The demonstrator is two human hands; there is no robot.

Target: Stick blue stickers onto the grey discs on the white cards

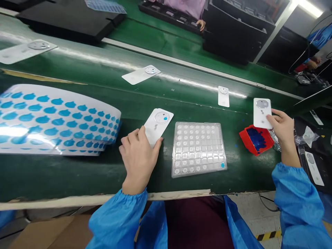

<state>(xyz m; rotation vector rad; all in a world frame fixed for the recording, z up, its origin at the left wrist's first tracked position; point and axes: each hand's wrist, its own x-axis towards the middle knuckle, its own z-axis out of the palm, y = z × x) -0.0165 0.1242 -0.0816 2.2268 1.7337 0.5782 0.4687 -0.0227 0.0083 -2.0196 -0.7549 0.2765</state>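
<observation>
Fingers [142,133] of the left hand [138,155] clamp the near end of a white cover [159,122] lying by the belt's [77,176] front edge; the right hand [282,129] pinches a second white cover [261,112] above the red box [245,137] of blue stickers; the clear tray [198,148] lies between, its cell contents unclear; the sticker sheets [52,117] are cut off at the left.

Bright, even light comes from a white fluorescent ceiling tube [308,7] at top right. It lays a long white glare streak along the glossy dark green conveyor belt [109,79] and washes out part of the curled white sheet of blue stickers [59,117]. The shadow beside the left hand [138,157] is faint and soft. Wide-lens distortion bends the belt's edges, and the far corners are slightly blurred.
</observation>
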